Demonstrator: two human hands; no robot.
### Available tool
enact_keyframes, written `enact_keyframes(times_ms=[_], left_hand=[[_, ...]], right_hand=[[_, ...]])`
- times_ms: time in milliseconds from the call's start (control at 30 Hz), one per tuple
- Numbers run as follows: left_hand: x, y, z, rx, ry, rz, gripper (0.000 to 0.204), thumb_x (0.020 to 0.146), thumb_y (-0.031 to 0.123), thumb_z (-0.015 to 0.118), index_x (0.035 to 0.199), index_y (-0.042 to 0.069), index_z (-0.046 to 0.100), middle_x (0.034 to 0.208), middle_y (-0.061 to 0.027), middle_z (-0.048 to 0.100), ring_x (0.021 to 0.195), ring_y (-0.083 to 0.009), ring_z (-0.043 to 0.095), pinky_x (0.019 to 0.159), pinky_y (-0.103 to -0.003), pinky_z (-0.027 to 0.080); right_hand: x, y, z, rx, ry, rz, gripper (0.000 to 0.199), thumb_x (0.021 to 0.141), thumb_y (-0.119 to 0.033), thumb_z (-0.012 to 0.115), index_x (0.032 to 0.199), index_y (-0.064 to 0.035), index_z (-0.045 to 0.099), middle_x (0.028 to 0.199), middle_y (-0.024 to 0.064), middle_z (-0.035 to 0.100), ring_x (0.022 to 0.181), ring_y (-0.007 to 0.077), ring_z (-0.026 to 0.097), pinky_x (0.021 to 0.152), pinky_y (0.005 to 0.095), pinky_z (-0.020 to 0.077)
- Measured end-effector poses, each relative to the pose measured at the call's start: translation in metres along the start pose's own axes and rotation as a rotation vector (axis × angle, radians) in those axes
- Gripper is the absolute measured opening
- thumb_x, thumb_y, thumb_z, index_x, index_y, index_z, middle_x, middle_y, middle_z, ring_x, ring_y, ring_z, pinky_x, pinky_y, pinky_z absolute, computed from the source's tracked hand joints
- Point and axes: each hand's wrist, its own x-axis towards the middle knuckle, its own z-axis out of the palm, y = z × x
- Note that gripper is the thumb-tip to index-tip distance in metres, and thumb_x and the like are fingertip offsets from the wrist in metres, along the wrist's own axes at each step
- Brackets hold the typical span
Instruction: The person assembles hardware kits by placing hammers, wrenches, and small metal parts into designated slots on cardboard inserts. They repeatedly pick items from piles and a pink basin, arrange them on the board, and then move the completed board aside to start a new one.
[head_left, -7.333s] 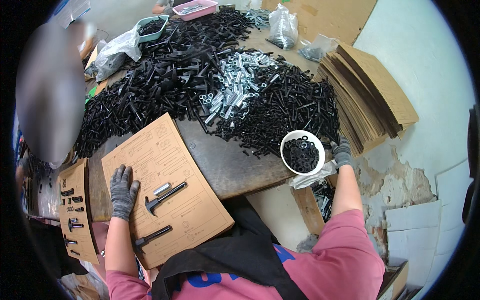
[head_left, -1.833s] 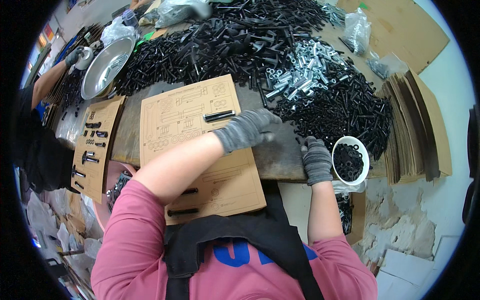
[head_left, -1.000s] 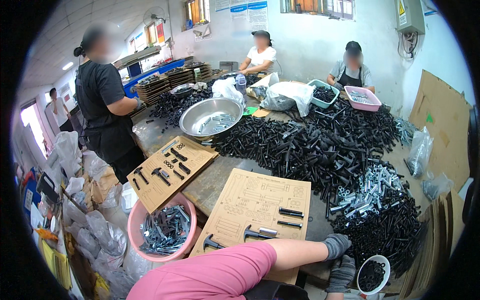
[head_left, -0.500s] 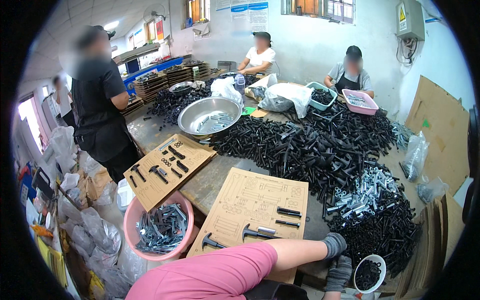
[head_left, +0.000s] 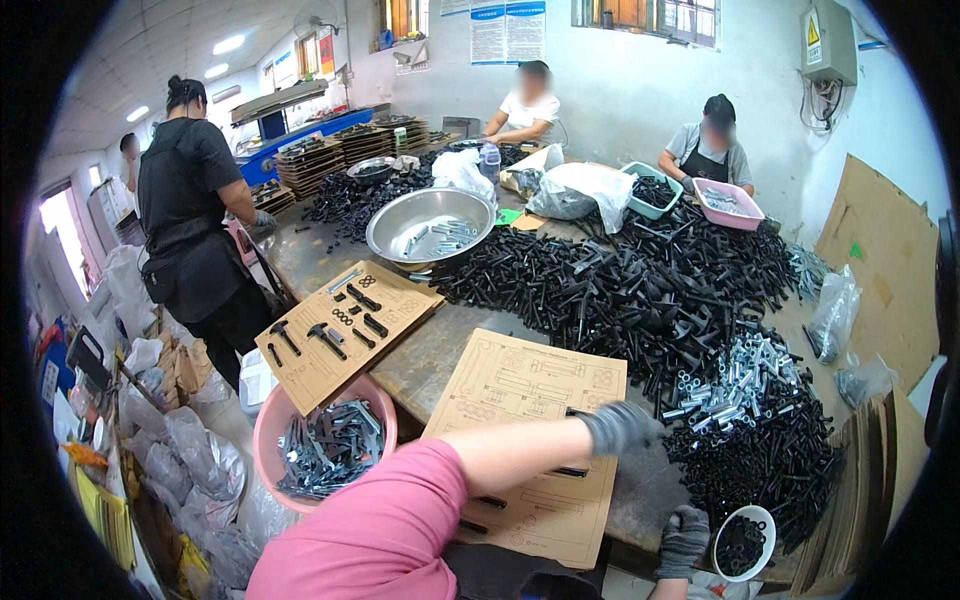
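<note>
Head view: gloved left hand hides the card's edge; right hand, grip unreadable, nears the bowl.

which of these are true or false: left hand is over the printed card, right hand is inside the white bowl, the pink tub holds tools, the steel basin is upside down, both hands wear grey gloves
1. The left hand is over the printed card. True, at the card's right edge.
2. The right hand is inside the white bowl. False: it rests on the table edge beside the bowl.
3. The pink tub holds tools. True, dark metal ones.
4. The steel basin is upside down. False: it sits upright with a few silvery parts inside.
5. Both hands wear grey gloves. True.
</note>
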Motion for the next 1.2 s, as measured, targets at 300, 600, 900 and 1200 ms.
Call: enact_keyframes(times_ms=[300,600,900,1200], left_hand=[[-0.090,-0.115,-0.027,0.603,-0.040,0.027,0.017,0.075,0.021,0.052,0.087,0.011,0.058,0.078,-0.0134,0.059,0.075,-0.0321,0.059,0.064,-0.040,0.047],[-0.106,-0.128,-0.008,0.000,0.243,-0.352,0.026,0.077,0.025,0.056,0.095,0.005,0.056,0.087,-0.0172,0.060,0.082,-0.0336,0.057,0.072,-0.038,0.045],[-0.138,-0.047,-0.018,-0.518,0.511,0.016,0.033,0.074,0.018,0.062,0.103,0.005,0.053,0.082,-0.0083,0.056,0.080,-0.0197,0.055,0.072,-0.029,0.044],[-0.174,-0.062,-0.026,-0.454,0.638,-0.139,0.022,0.074,0.016,0.062,0.091,0.003,0.054,0.079,-0.0083,0.055,0.076,-0.0200,0.054,0.068,-0.030,0.044]], right_hand=[[-0.004,0.010,0.009,-0.022,0.031,-0.058,0.007,0.065,-0.007,0.053,0.072,-0.0071,0.053,0.073,0.0116,0.052,0.073,0.0291,0.050,0.068,0.0380,0.0409],[0.037,-0.038,0.002,0.259,-0.066,-0.037,0.010,0.067,-0.006,0.054,0.076,-0.0053,0.055,0.073,0.0104,0.054,0.071,0.0258,0.052,0.068,0.0343,0.0423],[0.120,-0.169,0.033,1.083,-0.471,0.175,0.014,0.075,-0.015,0.061,0.081,-0.0045,0.055,0.071,0.0004,0.053,0.063,0.0094,0.047,0.058,0.0219,0.0402],[0.122,-0.226,0.075,1.541,-0.748,0.462,0.010,0.081,-0.010,0.054,0.090,-0.0063,0.052,0.066,0.0010,0.054,0.049,0.0054,0.046,0.038,0.0160,0.0358]])
